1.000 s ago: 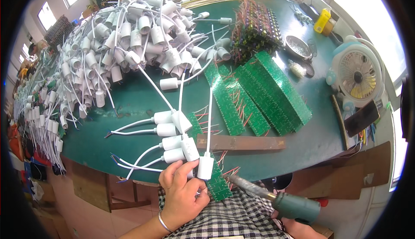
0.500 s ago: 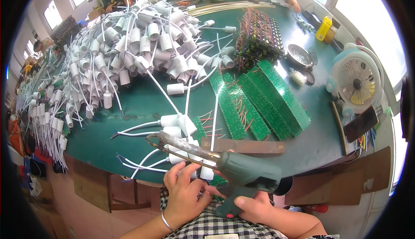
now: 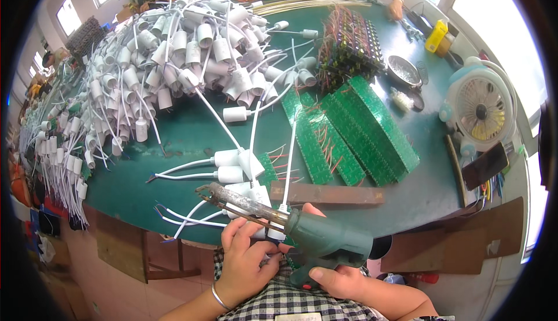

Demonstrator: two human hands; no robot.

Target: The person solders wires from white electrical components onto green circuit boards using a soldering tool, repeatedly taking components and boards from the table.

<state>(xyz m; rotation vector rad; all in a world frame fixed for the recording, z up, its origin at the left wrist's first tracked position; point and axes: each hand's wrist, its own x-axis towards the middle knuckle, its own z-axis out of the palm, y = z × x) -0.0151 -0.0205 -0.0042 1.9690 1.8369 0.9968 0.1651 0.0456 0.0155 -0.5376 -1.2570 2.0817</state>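
Observation:
My right hand (image 3: 343, 283) grips the handle of a dark green soldering gun (image 3: 330, 237). Its metal barrel points left and slants up over the near edge of the table, and a fingertip shows above the gun body. Just left of the handle, my left hand (image 3: 247, 263) has its fingers bent together at the near ends of some white cylinders. What it pinches is mostly hidden; a bit of green board shows beside its fingertips. Several white cylinders with white cables, one of them a cylinder (image 3: 226, 174), lie beyond the barrel.
A large heap of white cabled cylinders (image 3: 192, 54) covers the left of the table (image 3: 192, 138). Green circuit boards (image 3: 366, 135), a brown bar (image 3: 331, 194), stacked wired boards (image 3: 349, 45), a metal dish (image 3: 402, 70), a fan (image 3: 481, 106) and a phone (image 3: 486, 166) lie rightward. Co-workers sit opposite.
The soldering gun has shifted slightly left and down in my right hand, and a fingertip now shows above its body. My left hand stays almost in place. A co-worker's hand opposite has moved slightly.

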